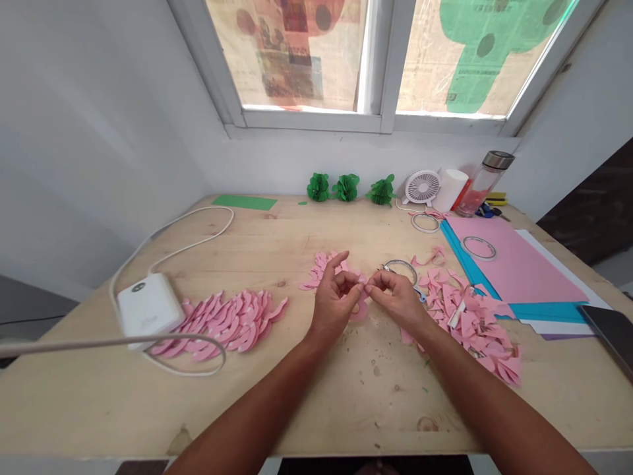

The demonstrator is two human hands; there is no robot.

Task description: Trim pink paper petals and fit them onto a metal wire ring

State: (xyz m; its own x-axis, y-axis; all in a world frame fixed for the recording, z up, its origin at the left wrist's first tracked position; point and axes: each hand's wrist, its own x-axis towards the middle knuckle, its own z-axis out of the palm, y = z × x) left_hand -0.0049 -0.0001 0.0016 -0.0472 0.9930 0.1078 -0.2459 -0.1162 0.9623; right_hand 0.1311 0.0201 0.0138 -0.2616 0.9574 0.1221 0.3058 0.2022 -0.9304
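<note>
Left hand [332, 300] and right hand [395, 297], fingertips together, 2 delicate pinches on the pink paper [362, 313] over the counter [341, 396]! Looks feather-light, thin, bendy, probably easy to crease or tear; edges seem the spot, softly does it.

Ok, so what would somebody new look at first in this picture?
Probably the left hand and right hand, their fingertips close together on a pink paper piece at the middle of the table. Next, the big pink heaps: curved pieces on the left and jumbled scraps on the right. Then maybe three green paper shapes lined up at the back.
</note>
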